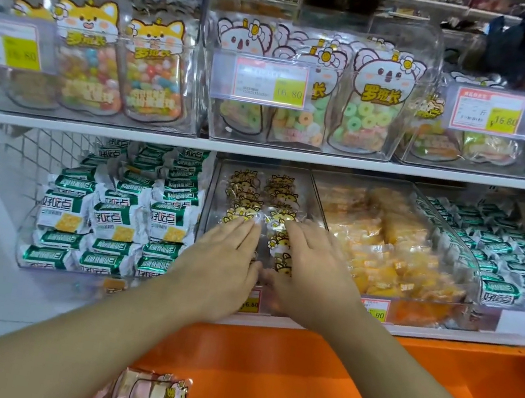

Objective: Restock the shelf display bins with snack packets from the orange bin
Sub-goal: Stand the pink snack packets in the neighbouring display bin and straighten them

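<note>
left hand (227, 255): flat, fingers straight and together, lying palm-down on the clear packets (247, 196) in the middle bin (224, 171) on the lower shelf. From what I can see it's got nothing gripped, it's just pressing or smoothing the stack.

packets under my hands: small clear wrappers with a yellow cartoon face, in two rows running away from my fingertips. I'd guess feather-light, crinkly and slippery, so they'll slide over each other if I shove. Flat palms look like the right way to settle them.

right hand (308, 269): same deal, flat and open just beside the left, thumbs nearly touching, fingertips on the right-hand row. Nothing pinched as far as I can tell.

spare packet (151, 395): lying in the orange bin (431, 383) below my left forearm, well back from both hands. Pink and white cubes inside, probably marshmallow, so soft and squashy. I'd pinch it by the sealed edge or cradle it loosely, not squeeze the middle. It's the only packet I can see in there.

green packets (118, 220): bin just left of my left hand, piled high, opaque foil-ish wrappers.

orange packets (394, 255): bin just right of my right hand, also pretty full.

top shelf: bigger animal-shaped candy bags (371, 102) standing upright beyond my fingertips, not touched.
</note>
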Demonstrator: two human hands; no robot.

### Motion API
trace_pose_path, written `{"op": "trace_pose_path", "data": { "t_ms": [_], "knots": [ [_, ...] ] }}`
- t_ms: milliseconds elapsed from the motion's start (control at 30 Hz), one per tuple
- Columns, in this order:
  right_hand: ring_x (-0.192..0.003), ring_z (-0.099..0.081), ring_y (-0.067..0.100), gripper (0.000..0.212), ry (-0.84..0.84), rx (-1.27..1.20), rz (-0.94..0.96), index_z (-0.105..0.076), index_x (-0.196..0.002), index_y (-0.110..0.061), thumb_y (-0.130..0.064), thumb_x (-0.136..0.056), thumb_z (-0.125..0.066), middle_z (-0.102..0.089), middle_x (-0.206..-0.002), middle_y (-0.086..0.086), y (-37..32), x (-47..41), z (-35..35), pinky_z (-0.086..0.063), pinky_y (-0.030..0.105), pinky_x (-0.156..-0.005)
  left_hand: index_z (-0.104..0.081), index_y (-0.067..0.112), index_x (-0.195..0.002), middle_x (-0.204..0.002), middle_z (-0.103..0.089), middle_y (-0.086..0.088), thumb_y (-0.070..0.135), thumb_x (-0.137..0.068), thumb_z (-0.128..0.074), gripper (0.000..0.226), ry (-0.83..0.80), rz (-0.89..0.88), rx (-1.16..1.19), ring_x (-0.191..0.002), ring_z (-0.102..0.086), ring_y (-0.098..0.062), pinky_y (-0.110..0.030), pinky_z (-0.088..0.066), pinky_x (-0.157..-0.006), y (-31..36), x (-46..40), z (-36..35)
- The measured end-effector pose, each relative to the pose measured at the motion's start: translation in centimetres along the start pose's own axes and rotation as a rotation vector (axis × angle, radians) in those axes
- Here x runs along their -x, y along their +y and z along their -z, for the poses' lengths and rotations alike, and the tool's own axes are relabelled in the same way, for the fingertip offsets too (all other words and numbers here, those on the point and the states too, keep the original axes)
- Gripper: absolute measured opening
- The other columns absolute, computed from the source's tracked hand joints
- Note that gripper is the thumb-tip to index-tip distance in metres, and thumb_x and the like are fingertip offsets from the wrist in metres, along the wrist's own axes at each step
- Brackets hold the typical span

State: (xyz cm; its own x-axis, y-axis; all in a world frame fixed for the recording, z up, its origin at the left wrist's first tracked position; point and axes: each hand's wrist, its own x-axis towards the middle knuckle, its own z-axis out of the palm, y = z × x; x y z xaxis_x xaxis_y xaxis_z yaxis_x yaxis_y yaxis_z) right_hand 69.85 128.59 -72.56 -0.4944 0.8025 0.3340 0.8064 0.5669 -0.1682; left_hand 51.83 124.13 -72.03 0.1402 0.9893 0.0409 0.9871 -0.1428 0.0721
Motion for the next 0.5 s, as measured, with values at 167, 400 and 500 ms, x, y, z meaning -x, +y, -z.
{"op": "trace_pose_path", "data": {
  "t_ms": [167, 400, 500],
  "knots": [
    [-0.162, 0.004, 0.020, 0.080, -0.123, 0.136, 0.025, -0.006, -0.168, -0.016, -0.058, -0.105, -0.032, -0.008, -0.175, -0.001, 1.1, 1.0, -0.2, 0.009, 0.044, -0.129, 0.014, 0.012, -0.165, -0.174, 0.018, -0.003, 0.045, -0.111, -0.013, 0.069, -0.009, 0.030, -0.095, -0.160, 0.017, -0.015, -0.041, 0.005, -0.131, 0.7, 0.2, -1.3],
    [-0.161, 0.013, 0.016, 0.079, -0.141, 0.130, 0.022, 0.005, -0.168, -0.020, -0.058, -0.107, -0.029, 0.005, -0.176, -0.005, 1.7, 1.1, -0.5, 0.014, 0.046, -0.128, 0.011, 0.017, -0.167, -0.175, 0.015, 0.000, 0.046, -0.111, -0.023, 0.071, -0.004, 0.021, -0.011, -0.160, 0.014, -0.013, -0.039, 0.003, -0.132, 0.3, 0.2, -0.7],
    [-0.161, 0.013, 0.015, 0.077, -0.127, 0.112, 0.043, 0.003, -0.168, -0.022, -0.052, -0.108, -0.036, 0.003, -0.176, -0.006, 2.0, 1.5, -0.1, 0.012, 0.046, -0.129, 0.011, 0.021, -0.167, -0.175, 0.015, 0.003, 0.045, -0.111, -0.027, 0.072, 0.071, 0.021, 0.014, -0.161, 0.014, -0.014, -0.041, -0.001, -0.132, 0.6, 0.9, -0.4]
  ]
}}
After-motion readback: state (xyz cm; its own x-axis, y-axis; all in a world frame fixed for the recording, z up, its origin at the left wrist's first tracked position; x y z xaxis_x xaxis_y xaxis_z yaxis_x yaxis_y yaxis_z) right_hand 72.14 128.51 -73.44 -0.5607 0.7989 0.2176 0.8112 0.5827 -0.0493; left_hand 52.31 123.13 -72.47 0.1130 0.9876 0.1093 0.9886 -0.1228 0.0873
